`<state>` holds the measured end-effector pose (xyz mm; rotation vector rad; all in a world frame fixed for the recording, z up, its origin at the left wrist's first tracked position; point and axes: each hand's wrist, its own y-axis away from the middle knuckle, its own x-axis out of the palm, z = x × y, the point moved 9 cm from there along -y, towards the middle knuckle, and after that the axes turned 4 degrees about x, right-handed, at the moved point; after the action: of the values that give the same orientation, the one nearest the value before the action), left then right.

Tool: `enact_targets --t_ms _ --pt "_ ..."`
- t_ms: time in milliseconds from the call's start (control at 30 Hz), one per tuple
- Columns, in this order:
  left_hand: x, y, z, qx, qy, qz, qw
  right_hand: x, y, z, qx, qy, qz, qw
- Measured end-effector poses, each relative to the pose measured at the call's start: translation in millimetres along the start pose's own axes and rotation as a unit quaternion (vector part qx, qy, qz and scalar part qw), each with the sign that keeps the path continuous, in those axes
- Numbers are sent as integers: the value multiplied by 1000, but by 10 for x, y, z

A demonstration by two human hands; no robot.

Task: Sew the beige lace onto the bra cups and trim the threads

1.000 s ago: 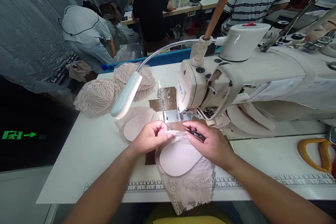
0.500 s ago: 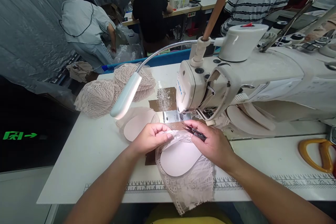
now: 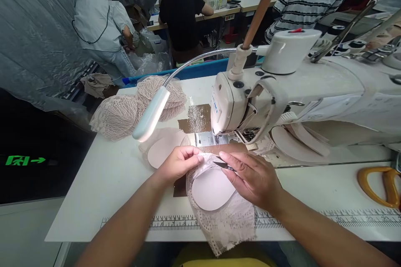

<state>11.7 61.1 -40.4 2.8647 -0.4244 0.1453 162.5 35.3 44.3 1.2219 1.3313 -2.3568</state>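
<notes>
My left hand (image 3: 184, 162) pinches the upper edge of a pale pink lace piece (image 3: 232, 221), which hangs over the table's front edge. A smooth oval pad (image 3: 211, 192) lies on the lace. In my right hand (image 3: 255, 177) is a pair of small dark thread snips (image 3: 224, 165), blades parted and pointing left at the top of the lace. Part of the snips is hidden by my fingers. Just behind both hands stands the sewing machine (image 3: 230, 102), its needle area over a metal plate (image 3: 205, 138).
Left of my hands lies another lace-and-pad piece (image 3: 161, 150). Lace cups (image 3: 115, 114) are piled behind it, under a lamp (image 3: 150, 114). More pads (image 3: 297, 146) sit beneath the machine arm. Orange-handled scissors (image 3: 377, 183) lie at right. Several people (image 3: 181, 25) are beyond the table.
My right hand has turned, and the snips' blades now reach further left with their jaws apart. My left hand stays nearly in place. A person at the back left has straightened up.
</notes>
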Motion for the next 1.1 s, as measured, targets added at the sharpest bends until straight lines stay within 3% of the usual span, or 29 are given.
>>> enact_targets --t_ms 100,300,1100 --pt "15 7 -16 2 -2 1 1000 30 -1 44 -8 -31 12 999" --pt "92 34 -58 -3 -13 14 1000 184 -4 -4 41 -64 57 995" --pt "148 59 -116 43 -39 34 998 157 -42 -4 49 -65 46 996"
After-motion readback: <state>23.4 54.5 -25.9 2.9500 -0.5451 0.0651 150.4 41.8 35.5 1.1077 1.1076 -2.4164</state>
